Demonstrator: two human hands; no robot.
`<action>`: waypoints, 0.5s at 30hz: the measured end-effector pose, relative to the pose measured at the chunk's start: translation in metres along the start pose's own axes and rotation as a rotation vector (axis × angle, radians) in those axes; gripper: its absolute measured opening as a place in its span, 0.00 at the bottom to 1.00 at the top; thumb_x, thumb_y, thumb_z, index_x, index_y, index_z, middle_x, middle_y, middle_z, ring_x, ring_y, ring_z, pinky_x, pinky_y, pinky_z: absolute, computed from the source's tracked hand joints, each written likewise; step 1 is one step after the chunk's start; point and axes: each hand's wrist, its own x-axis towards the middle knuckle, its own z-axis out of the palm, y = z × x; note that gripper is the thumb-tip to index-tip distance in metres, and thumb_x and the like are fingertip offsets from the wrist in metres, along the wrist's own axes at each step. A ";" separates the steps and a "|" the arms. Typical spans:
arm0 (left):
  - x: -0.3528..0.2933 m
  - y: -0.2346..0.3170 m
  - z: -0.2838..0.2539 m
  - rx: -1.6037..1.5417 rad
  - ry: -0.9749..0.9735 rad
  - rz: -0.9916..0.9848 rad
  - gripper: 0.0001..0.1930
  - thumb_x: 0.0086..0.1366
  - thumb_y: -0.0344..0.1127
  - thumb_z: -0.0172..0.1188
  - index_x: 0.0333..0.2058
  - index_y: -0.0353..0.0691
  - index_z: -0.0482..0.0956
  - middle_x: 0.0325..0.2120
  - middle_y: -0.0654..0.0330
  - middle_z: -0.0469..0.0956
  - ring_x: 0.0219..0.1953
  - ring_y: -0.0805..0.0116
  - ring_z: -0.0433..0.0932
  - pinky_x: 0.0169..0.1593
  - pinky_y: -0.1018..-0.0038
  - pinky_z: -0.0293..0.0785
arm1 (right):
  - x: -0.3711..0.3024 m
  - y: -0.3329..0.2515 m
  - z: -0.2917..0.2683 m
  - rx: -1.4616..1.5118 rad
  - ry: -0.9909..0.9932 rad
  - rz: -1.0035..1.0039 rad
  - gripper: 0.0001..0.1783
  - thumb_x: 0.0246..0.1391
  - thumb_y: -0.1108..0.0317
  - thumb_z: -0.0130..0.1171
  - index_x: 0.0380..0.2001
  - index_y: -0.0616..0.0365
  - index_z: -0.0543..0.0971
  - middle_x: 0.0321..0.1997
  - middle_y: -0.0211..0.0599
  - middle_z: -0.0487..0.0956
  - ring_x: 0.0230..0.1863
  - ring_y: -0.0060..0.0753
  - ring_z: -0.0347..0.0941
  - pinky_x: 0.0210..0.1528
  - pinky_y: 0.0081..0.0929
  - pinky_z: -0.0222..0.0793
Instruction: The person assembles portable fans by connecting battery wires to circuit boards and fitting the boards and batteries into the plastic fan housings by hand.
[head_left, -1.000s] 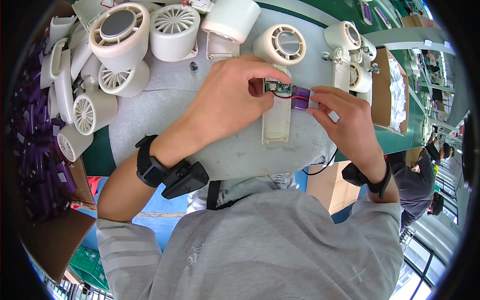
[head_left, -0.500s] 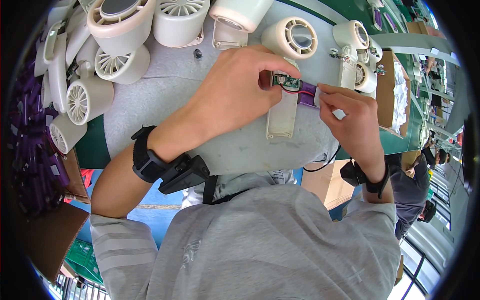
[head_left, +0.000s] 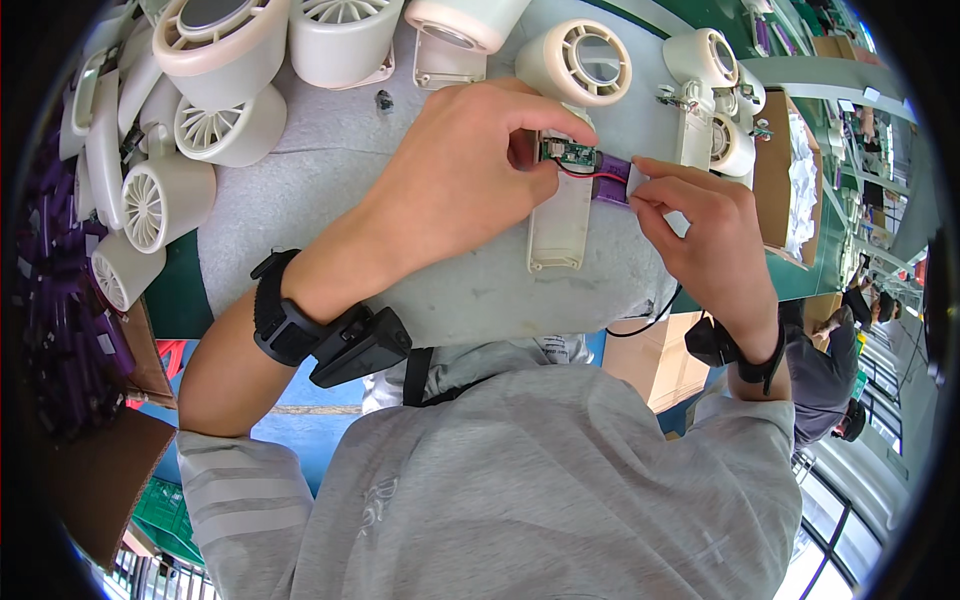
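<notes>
Landmark: pale fan handle (head_left: 556, 240). Passing room on grey mat (head_left: 460, 290), near side of handle and low left. Directly left, left hand (head_left: 460, 150) and forearm bar a crossing. Right, right hand (head_left: 705, 215) blocks; carton (head_left: 772, 170) farther right. Fan head (head_left: 575, 62) at handle's far end. Well left, crowded white fans (head_left: 170, 205). Near right, black cable (head_left: 655, 322).

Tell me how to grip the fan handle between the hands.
Grip the handle by its near end, probably from that same side: that end is slim and uncovered, while the left hand and board cover the part nearer the fan head.
</notes>
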 end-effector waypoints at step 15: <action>0.000 0.004 -0.001 -0.032 -0.030 -0.047 0.17 0.54 0.18 0.57 0.43 0.39 0.82 0.37 0.63 0.78 0.35 0.78 0.76 0.37 0.82 0.73 | 0.007 0.003 -0.004 0.058 -0.138 -0.012 0.03 0.48 0.82 0.57 0.28 0.68 0.75 0.42 0.43 0.76 0.33 0.40 0.78 0.35 0.31 0.73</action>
